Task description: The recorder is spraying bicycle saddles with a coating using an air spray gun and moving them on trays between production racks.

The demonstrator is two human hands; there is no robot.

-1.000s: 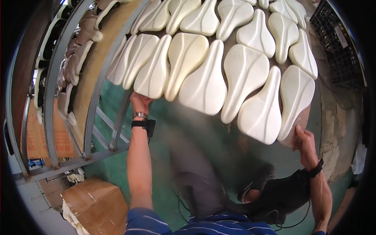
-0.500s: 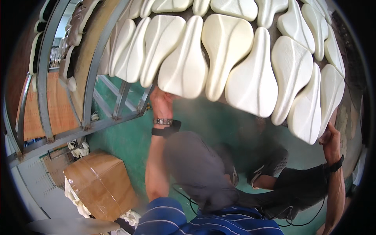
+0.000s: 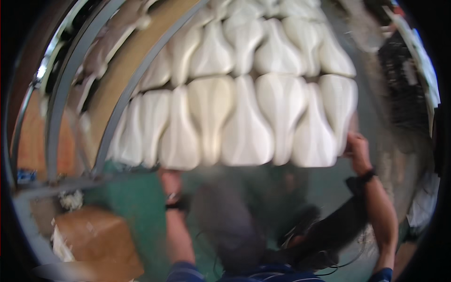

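Note:
Rows of white bicycle saddle pads point(image 3: 247, 136) lie packed together, wide and narrow ends alternating, with one yellower saddle pad point(image 3: 211, 113) in the front row. They rest on a board point(image 3: 165, 86), of which only dark gaps show between the pads. At the near edge, toward the left, my left hand point(image 3: 170, 181) grips the board from below, its fingertips hidden under it. My right hand point(image 3: 357, 149) is closed at the right side edge, beside the end pad; its fingers are partly hidden. Motion blurs both hands.
On the left stands a grey metal rack point(image 3: 60, 110) with brownish covered pads point(image 3: 101, 56) on it. A brown cardboard box point(image 3: 101, 242) sits at lower left on the green floor point(image 3: 141, 211). My bent legs point(image 3: 225, 216) are below the board. A dark mass point(image 3: 406, 80) stands at right.
The board's near edge now runs level across the view instead of slanting down to the right. Both hands appear farther left, still at the board's edges. The rack and box have shifted in view too.

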